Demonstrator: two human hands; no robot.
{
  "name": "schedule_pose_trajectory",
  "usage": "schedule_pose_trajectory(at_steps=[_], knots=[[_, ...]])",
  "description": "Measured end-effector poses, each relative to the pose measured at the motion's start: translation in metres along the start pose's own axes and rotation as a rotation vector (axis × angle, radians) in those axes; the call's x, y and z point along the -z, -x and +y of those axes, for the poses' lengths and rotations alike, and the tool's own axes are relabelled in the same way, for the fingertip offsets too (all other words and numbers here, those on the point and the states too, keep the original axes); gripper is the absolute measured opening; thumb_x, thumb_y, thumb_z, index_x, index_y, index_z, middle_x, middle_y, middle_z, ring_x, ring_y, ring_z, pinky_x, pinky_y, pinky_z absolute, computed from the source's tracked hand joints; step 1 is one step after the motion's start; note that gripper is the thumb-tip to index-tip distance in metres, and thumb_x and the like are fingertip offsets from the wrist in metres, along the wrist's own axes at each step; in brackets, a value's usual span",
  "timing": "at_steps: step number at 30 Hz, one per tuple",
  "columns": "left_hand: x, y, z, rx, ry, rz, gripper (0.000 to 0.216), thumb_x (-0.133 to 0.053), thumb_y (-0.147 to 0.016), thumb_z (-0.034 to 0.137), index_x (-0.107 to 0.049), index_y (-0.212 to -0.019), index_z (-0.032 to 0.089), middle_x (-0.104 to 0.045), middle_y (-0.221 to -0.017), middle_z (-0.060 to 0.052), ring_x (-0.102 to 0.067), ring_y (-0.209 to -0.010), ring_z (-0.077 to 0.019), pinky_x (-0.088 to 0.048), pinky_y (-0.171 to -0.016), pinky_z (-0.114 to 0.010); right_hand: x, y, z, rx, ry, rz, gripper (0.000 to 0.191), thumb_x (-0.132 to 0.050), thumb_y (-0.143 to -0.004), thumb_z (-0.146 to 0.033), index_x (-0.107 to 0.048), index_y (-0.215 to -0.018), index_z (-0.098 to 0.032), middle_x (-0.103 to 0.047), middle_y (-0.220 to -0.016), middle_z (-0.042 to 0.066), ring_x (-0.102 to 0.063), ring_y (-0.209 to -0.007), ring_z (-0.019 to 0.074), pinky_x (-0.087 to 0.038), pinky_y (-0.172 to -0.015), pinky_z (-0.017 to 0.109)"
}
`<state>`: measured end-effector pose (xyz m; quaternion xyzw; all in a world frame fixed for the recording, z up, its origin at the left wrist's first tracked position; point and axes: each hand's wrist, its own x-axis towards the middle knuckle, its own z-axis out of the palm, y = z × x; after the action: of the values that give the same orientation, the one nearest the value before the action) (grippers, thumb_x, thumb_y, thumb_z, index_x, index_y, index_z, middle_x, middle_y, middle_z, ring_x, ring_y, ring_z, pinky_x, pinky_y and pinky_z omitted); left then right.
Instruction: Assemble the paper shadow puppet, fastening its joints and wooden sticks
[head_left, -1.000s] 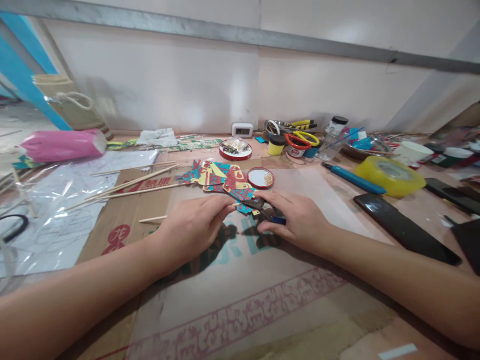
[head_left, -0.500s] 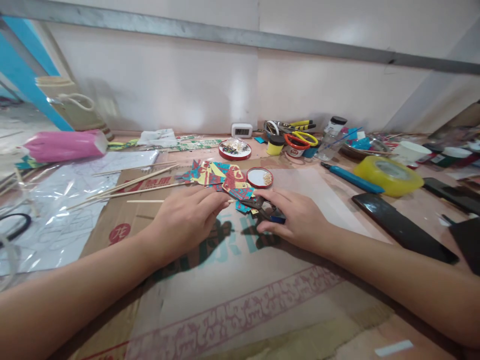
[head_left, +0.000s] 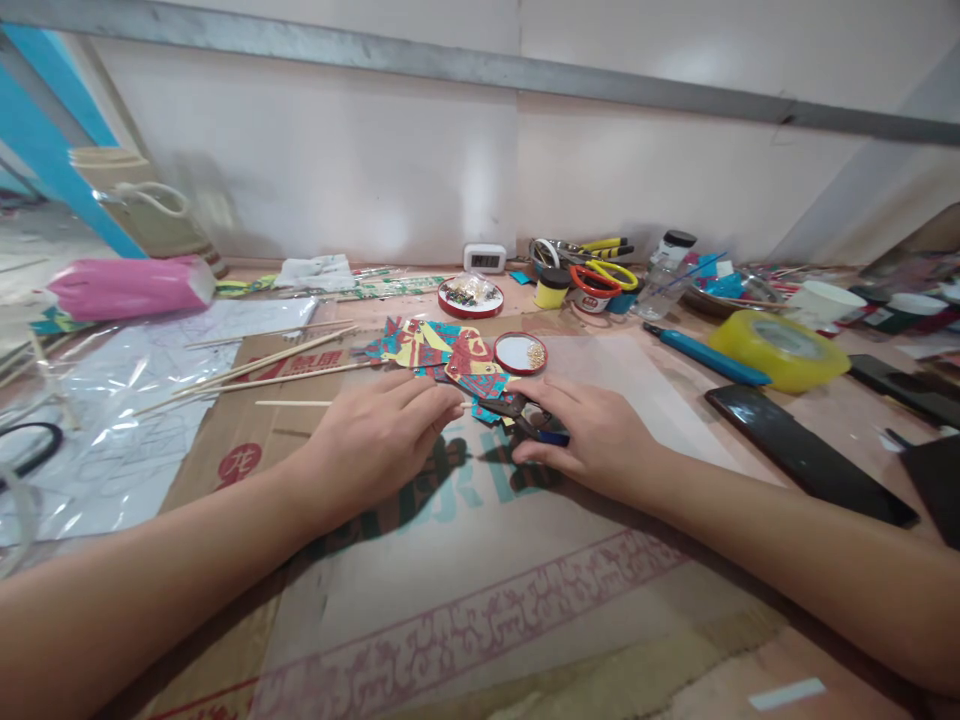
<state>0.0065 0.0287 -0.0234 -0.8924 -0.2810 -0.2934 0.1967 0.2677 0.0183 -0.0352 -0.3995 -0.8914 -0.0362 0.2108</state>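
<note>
the left hand pinches a thin, pale wooden stick, its long axis running from nine o'clock to three, tip pointing at the right hand. that hand curls round dark-nosed pliers with blue handles, whose nose meets the tip; i cannot tell whether it grips it. the flat, jointed red, yellow and blue figure lies at one o'clock from the left hand, the nearer one.

Craft workshop, seemingly: pliers, wooden sticks, tape roll.
</note>
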Motion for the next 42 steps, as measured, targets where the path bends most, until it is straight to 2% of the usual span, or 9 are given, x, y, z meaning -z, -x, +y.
schedule_pose_trajectory(at_steps=[11, 20, 25, 29, 35, 42], knots=[[-0.0026, 0.0006, 0.0005, 0.004, 0.0, 0.022, 0.024, -0.045, -0.1, 0.022, -0.065, -0.088, 0.016, -0.069, -0.073, -0.002, -0.065, -0.067, -0.0167, -0.046, -0.061, -0.027, 0.0008, -0.0005, -0.0006, 0.006, 0.017, -0.005, 0.067, -0.052, -0.09, -0.064, -0.057, -0.13, -0.012, -0.07, -0.118, 0.015, -0.068, -0.103, 0.0291, -0.056, -0.083, 0.039], [-0.0032, 0.001, -0.0012, -0.032, -0.004, 0.025, 0.017, -0.051, -0.097, 0.019, -0.066, -0.09, 0.015, -0.07, -0.077, -0.003, -0.065, -0.07, -0.0194, -0.051, -0.068, -0.03, 0.0009, -0.0004, -0.001, -0.013, 0.026, -0.028, 0.066, -0.054, -0.089, -0.064, -0.057, -0.131, -0.013, -0.07, -0.119, 0.015, -0.069, -0.102, 0.0298, -0.056, -0.081, 0.04], [-0.0033, 0.001, 0.0014, 0.027, 0.061, 0.058, 0.022, -0.05, -0.099, 0.021, -0.068, -0.088, 0.014, -0.073, -0.077, -0.003, -0.067, -0.069, -0.0159, -0.05, -0.064, -0.026, 0.0015, -0.0005, -0.0016, 0.003, 0.022, -0.01, 0.063, -0.053, -0.091, -0.061, -0.058, -0.129, -0.011, -0.071, -0.119, 0.015, -0.07, -0.102, 0.0291, -0.057, -0.08, 0.039], [-0.001, 0.0, 0.0033, 0.056, 0.145, 0.088, 0.017, -0.055, -0.096, 0.02, -0.07, -0.092, 0.013, -0.075, -0.081, -0.004, -0.069, -0.071, -0.0146, -0.052, -0.067, -0.024, 0.0029, -0.0007, -0.0032, 0.001, 0.004, -0.009, 0.063, -0.054, -0.092, -0.059, -0.057, -0.131, -0.01, -0.07, -0.12, 0.016, -0.07, -0.104, 0.0292, -0.057, -0.082, 0.04], [-0.0031, 0.0009, -0.0004, 0.052, 0.147, 0.115, 0.011, -0.061, -0.093, 0.018, -0.072, -0.094, 0.014, -0.077, -0.084, -0.003, -0.07, -0.074, -0.015, -0.053, -0.071, -0.025, 0.0022, -0.0005, -0.0035, -0.013, 0.002, -0.013, 0.062, -0.053, -0.092, -0.06, -0.058, -0.13, -0.01, -0.071, -0.118, 0.015, -0.07, -0.101, 0.0301, -0.057, -0.079, 0.041], [-0.0045, 0.0003, -0.0043, 0.102, 0.141, 0.036, 0.031, -0.045, -0.101, 0.029, -0.067, -0.084, 0.015, -0.071, -0.074, -0.003, -0.065, -0.067, -0.0154, -0.047, -0.062, -0.025, 0.002, -0.002, -0.003, -0.037, 0.005, -0.005, 0.067, -0.052, -0.09, -0.063, -0.055, -0.134, -0.012, -0.066, -0.124, 0.017, -0.067, -0.108, 0.0309, -0.056, -0.085, 0.044]])
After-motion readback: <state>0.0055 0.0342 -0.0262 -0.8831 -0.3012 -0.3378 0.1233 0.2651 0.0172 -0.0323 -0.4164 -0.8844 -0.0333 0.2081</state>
